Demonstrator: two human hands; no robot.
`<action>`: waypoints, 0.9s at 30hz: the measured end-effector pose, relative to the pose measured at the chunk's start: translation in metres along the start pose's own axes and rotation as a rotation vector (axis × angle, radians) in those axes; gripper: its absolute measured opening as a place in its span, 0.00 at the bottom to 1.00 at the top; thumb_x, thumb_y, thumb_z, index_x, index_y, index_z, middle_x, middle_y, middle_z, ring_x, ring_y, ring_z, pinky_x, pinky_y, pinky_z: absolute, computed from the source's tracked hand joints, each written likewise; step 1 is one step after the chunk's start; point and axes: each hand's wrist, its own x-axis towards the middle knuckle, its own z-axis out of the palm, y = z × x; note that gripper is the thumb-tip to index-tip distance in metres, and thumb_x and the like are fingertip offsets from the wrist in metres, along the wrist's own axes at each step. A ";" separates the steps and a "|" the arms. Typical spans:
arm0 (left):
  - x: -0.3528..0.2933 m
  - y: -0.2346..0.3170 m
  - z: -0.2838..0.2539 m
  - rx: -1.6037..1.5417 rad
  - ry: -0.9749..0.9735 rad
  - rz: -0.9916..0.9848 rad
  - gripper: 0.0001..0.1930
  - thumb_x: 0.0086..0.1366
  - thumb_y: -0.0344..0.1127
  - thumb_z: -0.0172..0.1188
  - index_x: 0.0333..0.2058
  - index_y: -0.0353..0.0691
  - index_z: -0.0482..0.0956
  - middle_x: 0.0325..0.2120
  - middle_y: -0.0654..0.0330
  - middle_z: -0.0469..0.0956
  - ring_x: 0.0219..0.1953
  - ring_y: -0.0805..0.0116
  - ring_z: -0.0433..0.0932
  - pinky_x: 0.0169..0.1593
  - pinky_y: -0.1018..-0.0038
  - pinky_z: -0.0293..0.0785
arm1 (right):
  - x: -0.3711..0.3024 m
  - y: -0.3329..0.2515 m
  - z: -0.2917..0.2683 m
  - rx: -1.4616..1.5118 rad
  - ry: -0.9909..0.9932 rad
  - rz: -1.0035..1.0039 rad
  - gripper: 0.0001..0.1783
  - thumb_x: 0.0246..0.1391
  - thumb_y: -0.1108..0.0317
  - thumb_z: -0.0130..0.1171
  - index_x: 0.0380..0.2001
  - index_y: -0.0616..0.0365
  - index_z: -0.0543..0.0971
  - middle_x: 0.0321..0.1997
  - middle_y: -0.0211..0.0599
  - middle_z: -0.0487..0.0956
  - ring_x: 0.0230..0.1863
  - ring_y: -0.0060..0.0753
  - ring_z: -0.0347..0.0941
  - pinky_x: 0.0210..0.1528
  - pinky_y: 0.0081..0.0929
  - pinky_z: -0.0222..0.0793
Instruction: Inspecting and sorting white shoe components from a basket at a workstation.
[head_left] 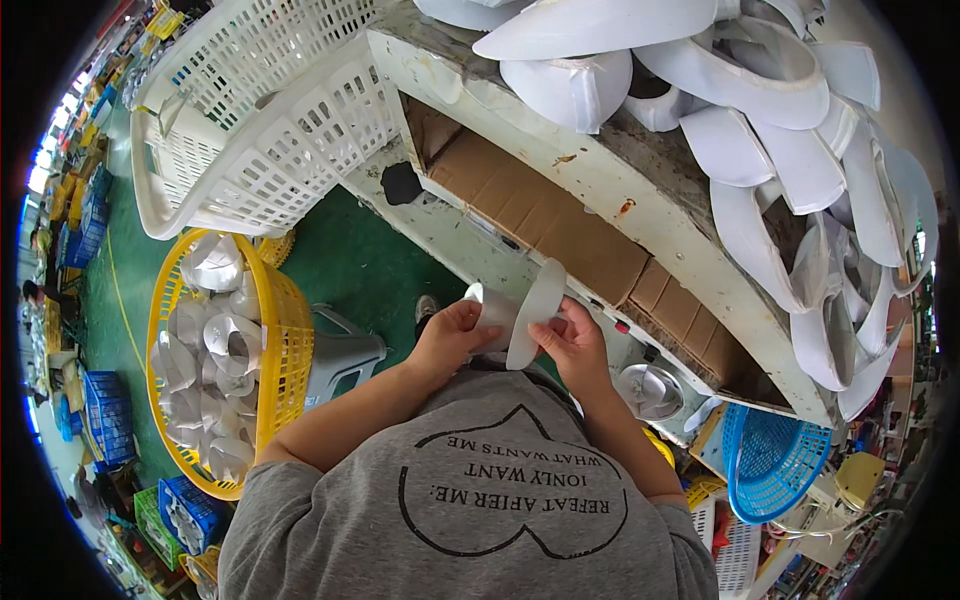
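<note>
In front of my chest I hold a white piece that looks like a shoe upper [540, 305]. My left hand [448, 338] is closed on its shinier, curved side, thumb on top. On the other side my right hand [574, 350] pinches the flat, rounded matte part between thumb and fingers. Whether the two parts are one joined piece I cannot tell. Similar white uppers [745, 145] lie heaped on the bench top [655, 205] to the right. At my left, a yellow basket [290, 345] is full of shiny silvery-white uppers [232, 340].
A white slotted basket [300, 130] stands at the far left by the bench. Cardboard [560, 215] lines the bench's open shelf. A grey stool [340, 350] is beside the yellow basket. Near my right elbow are a round metal dish [650, 390] and a blue basket [770, 465].
</note>
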 end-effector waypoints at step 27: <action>-0.030 0.009 0.048 -0.133 -0.103 0.146 0.14 0.67 0.29 0.46 0.50 0.34 0.68 0.42 0.62 0.74 0.44 0.75 0.72 0.49 0.80 0.67 | -0.020 -0.014 0.004 -0.312 0.145 -0.199 0.25 0.47 0.75 0.63 0.50 0.65 0.70 0.53 0.42 0.67 0.30 0.21 0.73 0.30 0.17 0.72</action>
